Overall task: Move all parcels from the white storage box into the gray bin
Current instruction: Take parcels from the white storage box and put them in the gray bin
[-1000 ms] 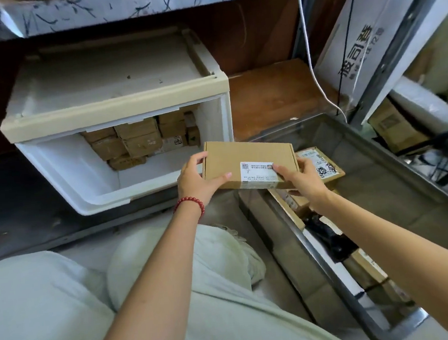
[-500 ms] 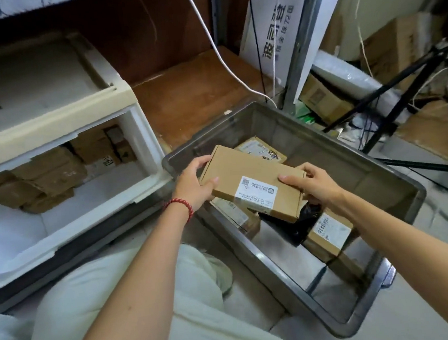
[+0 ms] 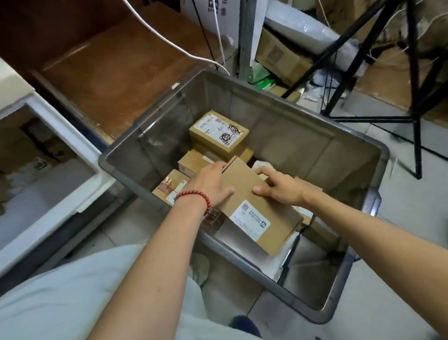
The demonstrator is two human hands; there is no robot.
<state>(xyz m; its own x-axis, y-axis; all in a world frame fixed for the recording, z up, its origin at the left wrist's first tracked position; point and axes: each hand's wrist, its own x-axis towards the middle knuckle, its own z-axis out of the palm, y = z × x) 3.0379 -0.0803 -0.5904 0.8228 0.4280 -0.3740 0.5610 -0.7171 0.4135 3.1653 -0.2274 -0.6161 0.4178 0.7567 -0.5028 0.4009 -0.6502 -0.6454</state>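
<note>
A flat brown cardboard parcel [image 3: 256, 210] with a white label lies tilted inside the gray bin [image 3: 309, 135], on top of other parcels. My left hand [image 3: 212, 183], with a red bead bracelet at the wrist, grips its far left edge. My right hand [image 3: 278, 185] holds its right edge, thumb on top. Several other parcels [image 3: 218, 132] lie in the bin's far part. The white storage box [image 3: 60, 135] stands at the left, open at the front, with several brown parcels [image 3: 2, 162] inside.
A black tripod [image 3: 412, 77] stands right of the bin. Cardboard boxes [image 3: 280, 53] and a white cable [image 3: 168, 41] lie behind it. A brown board [image 3: 116, 70] sits between box and bin. My knees in light trousers [image 3: 67, 313] fill the lower left.
Both hands carried the parcel from in front of the white box to the right and lowered it into the gray bin. My view swung right and down.
</note>
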